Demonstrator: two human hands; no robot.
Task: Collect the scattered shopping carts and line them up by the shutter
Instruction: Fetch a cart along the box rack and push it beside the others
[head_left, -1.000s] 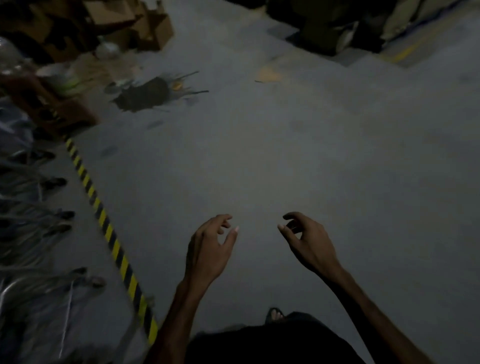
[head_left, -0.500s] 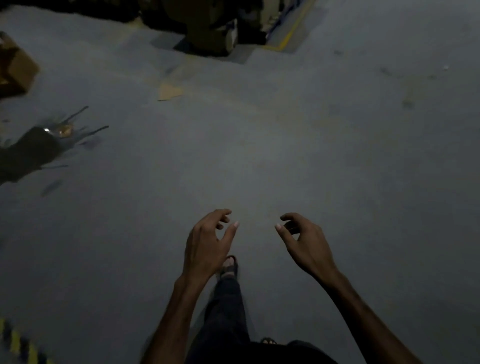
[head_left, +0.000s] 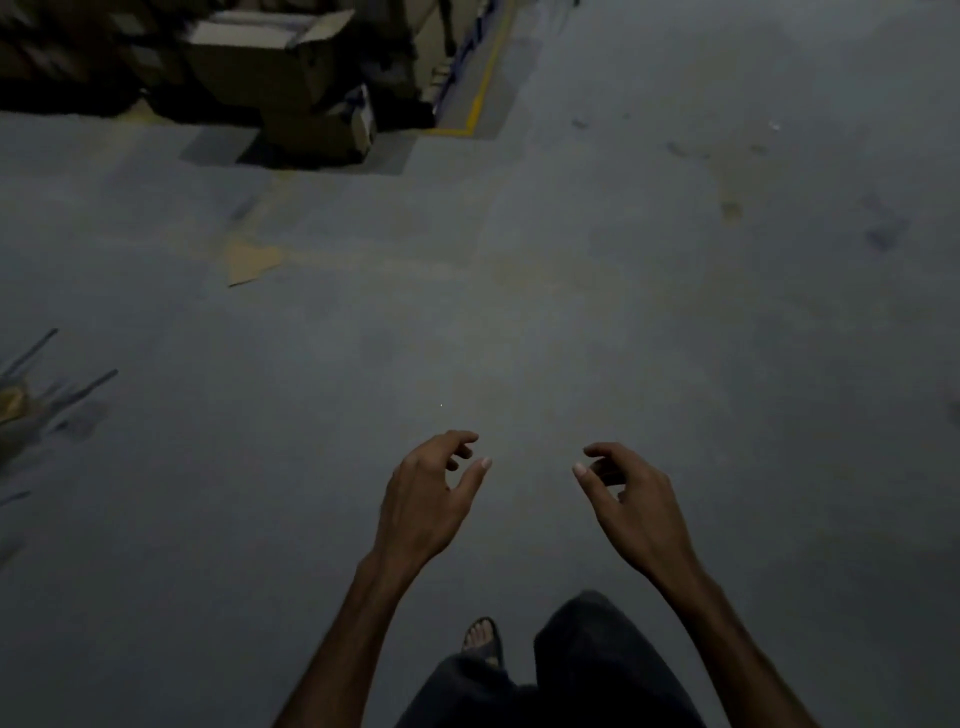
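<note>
No shopping cart or shutter shows in the head view at this moment. My left hand (head_left: 426, 499) hangs out in front of me over the grey floor, fingers loosely curled and holding nothing. My right hand (head_left: 631, 501) is level with it a little to the right, also loosely curled and empty. The two hands are apart, thumbs pointing toward each other. Below them are my dark trouser legs and one sandalled foot (head_left: 483, 639).
Open cardboard boxes (head_left: 270, 67) are piled at the top left beside a yellow floor line (head_left: 485, 78). A flat scrap of cardboard (head_left: 249, 262) lies on the concrete. A dark stain with streaks (head_left: 47, 400) marks the left edge.
My view has swung right and moved forward: the parked carts and the yellow-black tape have left the frame, and the boxes are closer. Both hands keep the same loose pose.
</note>
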